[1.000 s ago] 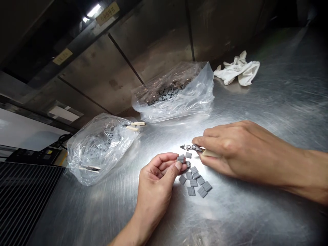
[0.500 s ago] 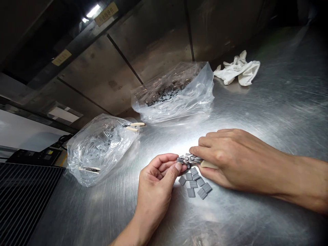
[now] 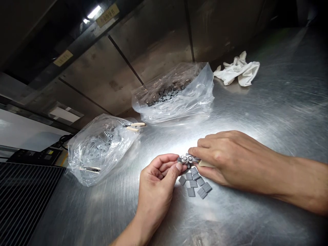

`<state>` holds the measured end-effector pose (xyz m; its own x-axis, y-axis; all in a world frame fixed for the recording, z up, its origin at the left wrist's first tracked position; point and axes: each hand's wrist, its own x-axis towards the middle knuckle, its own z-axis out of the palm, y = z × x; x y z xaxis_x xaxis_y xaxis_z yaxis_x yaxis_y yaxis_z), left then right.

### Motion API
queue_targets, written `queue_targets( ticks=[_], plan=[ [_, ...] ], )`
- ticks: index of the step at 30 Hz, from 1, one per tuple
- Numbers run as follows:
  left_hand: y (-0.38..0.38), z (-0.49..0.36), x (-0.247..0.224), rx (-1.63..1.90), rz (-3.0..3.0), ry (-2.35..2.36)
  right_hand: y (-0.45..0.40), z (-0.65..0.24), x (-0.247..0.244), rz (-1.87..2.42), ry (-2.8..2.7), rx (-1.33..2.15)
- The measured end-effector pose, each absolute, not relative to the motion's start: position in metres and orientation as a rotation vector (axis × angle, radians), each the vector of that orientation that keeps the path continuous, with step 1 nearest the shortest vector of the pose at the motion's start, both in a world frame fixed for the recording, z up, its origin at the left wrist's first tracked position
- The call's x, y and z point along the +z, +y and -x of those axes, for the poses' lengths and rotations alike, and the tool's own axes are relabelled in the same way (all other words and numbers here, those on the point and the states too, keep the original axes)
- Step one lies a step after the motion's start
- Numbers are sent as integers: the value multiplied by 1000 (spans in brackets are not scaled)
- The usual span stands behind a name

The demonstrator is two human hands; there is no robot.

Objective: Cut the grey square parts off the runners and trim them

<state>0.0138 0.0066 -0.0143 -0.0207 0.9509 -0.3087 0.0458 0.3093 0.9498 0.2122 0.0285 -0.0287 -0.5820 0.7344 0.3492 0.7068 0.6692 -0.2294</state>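
My left hand [image 3: 156, 182] pinches a small grey ribbed piece [image 3: 180, 159] between thumb and fingertips. My right hand [image 3: 230, 159] grips small side cutters [image 3: 189, 159] with cream handles, and their steel jaws sit at that piece, partly hiding it. Just below both hands, several loose grey ribbed pieces [image 3: 194, 182] lie in a small cluster on the steel table [image 3: 269, 106]. They lie close together, some touching.
Two clear plastic bags hold grey pieces: one [image 3: 174, 100] at the back, one [image 3: 99, 150] to the left. Cream-handled cutters [image 3: 134, 126] lie beside the left bag. Crumpled white gloves [image 3: 237, 70] lie back right. A dark grating [image 3: 23, 205] sits lower left.
The cutters in my right hand have moved left, from just above the grey piece to against it in my left hand's grip. My left hand has barely moved.
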Motion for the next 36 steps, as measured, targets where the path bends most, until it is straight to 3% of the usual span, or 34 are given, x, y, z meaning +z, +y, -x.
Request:
queue_targets(
  ticks=[21, 31, 36],
  plan=[
    [8, -13, -13, 955, -990, 1362, 30, -215, -26, 1073, -2463, 56],
    [7, -10, -15, 940, -1023, 1353, 38, -226, -23, 1257, -2369, 5],
    [9, -7, -14, 989, -1077, 1345, 39, -228, -22, 1234, -2316, 289]
  ],
)
